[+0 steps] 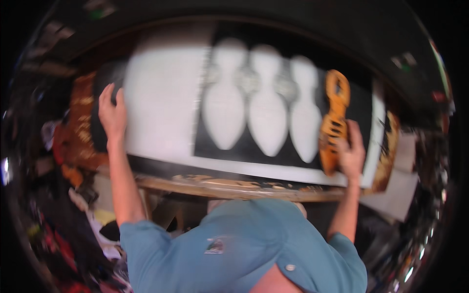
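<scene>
My right hand (351, 151) grips the lower right side of an orange sole-shaped cutting die (334, 124), which has slots and an open loop at its far end. The die lies on the right part of a black sheet (359, 93). Left of it, three white sole-shaped areas (267, 115) stand in a row on the black; whether they are holes cannot be made out. At the far left, my left hand (113, 110) is open, its fingers spread beside the left edge of a blurred white sheet (161, 102).
The worn wooden table (229, 188) has a chipped front edge, close to my body. A dark beam (293, 14) spans the far side. Pale sheets or boards (398, 190) lie beyond the right end. Mixed scraps (63, 234) pile up at the lower left.
</scene>
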### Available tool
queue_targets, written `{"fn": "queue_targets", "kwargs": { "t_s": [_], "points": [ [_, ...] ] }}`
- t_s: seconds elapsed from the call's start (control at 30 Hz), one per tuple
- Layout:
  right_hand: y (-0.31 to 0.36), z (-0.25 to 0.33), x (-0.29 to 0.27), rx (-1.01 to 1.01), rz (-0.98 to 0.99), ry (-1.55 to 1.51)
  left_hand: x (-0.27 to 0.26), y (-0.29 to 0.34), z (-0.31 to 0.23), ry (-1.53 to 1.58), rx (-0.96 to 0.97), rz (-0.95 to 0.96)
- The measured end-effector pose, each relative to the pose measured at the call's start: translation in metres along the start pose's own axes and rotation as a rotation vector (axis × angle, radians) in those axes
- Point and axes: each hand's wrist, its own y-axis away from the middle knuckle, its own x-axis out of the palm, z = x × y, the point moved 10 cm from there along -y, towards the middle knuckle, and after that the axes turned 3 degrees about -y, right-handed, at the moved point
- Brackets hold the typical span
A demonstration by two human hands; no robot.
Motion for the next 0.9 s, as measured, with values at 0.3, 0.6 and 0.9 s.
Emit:
{"fn": "queue_targets", "kwargs": {
  "t_s": [0.3, 0.6, 0.9],
  "points": [
    [-0.001, 0.077, 0.031, -0.098, -0.049, 0.232, 0.093, 0.185, -0.268, 0.168, 0.676, 0.382],
    [-0.017, 0.079, 0.035, -0.191, -0.144, 0.206, 0.089, 0.167, -0.235, 0.16, 0.663, 0.375],
    [-0.015, 0.08, 0.04, -0.24, -0.183, 0.206, 0.083, 0.169, -0.241, 0.223, 0.666, 0.331]
  ]
}}
